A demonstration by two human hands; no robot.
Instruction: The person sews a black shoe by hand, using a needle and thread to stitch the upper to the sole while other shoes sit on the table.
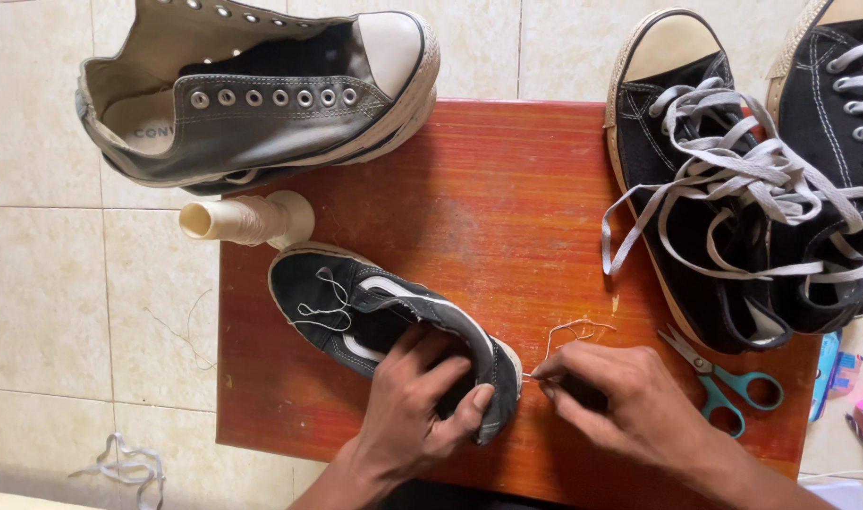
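Left hand (pixel 422 406) grips the heel of the black low shoe (pixel 375 316) — at 7 o'clock on the wooden table (pixel 507 189). Right hand (pixel 620 397) pinches a needle (pixel 529 377) at the sole edge. Loose thread (pixel 320 307) across the upper — stitching partway, unfinished. Scissors (pixel 724 382) at 4 o'clock.

Left hand (pixel 417 401) clasping; right hand (pixel 613 395) pinching.

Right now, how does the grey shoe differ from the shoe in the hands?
The grey shoe lies untouched, half off the table; the black shoe is gripped by the left hand. The grey one has empty eyelets; the black one trails loose thread. Both lie on their sides.
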